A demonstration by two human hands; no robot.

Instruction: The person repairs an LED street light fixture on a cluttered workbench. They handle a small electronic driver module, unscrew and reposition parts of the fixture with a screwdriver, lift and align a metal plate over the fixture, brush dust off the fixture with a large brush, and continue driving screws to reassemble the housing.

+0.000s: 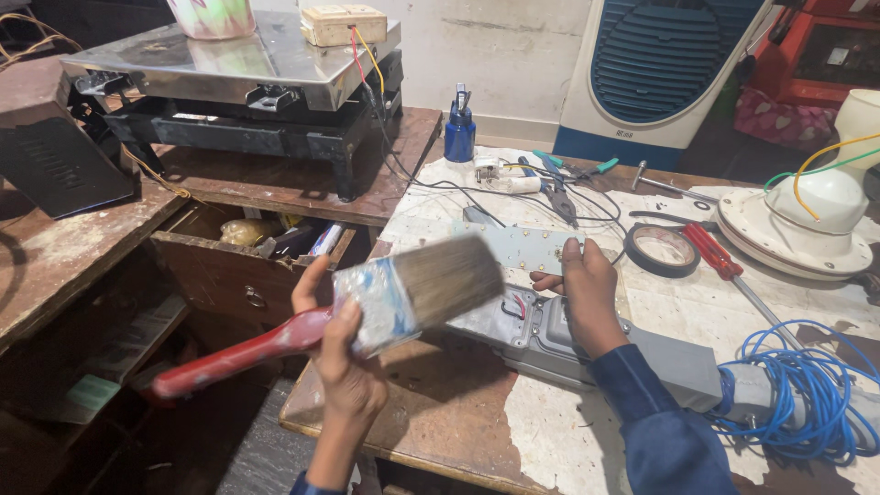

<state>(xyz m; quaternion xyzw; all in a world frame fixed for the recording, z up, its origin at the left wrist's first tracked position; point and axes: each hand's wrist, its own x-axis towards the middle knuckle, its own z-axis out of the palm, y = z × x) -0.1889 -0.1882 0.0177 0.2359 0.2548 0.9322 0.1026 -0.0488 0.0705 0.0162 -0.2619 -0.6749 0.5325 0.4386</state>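
You are working over the worn wooden workbench [440,422], where the grey lamp housing [632,353] is lying on its side with a white LED panel [527,246] at its open end and a blue cable coil [807,385] trailing off its far end. Your right hand [587,293] is pressing down on the housing, fingers spread flat against it and gripping nothing — keep that steady weight so the body is not sliding. Your left hand [344,353] is wrapping tightly around the wide paintbrush [367,307] at its taped ferrule, red handle pointing down-left, bristles angling toward the panel. Judging from this, light sweeping strokes away from the wiring would be serving best — avoid snagging the thin leads.
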